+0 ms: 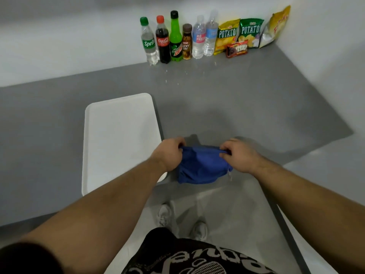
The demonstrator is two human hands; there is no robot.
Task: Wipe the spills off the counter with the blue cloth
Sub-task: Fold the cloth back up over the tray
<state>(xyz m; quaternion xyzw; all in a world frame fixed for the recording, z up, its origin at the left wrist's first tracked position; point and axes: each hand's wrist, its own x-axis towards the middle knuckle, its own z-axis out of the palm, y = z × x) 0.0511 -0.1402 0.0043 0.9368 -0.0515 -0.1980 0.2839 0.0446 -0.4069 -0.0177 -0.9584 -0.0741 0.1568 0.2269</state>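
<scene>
Left hand (169, 153) and right hand (240, 155) pinch the blue cloth (203, 167) at the near counter (256, 99) edge; bare white tray (118, 139) left.

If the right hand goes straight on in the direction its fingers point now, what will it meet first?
The right hand points left along the cloth it pinches, so it would probably meet the left hand holding the other end; depth is hard to judge.

Black printed shirt (197, 260); white sneakers (199, 231)
</scene>
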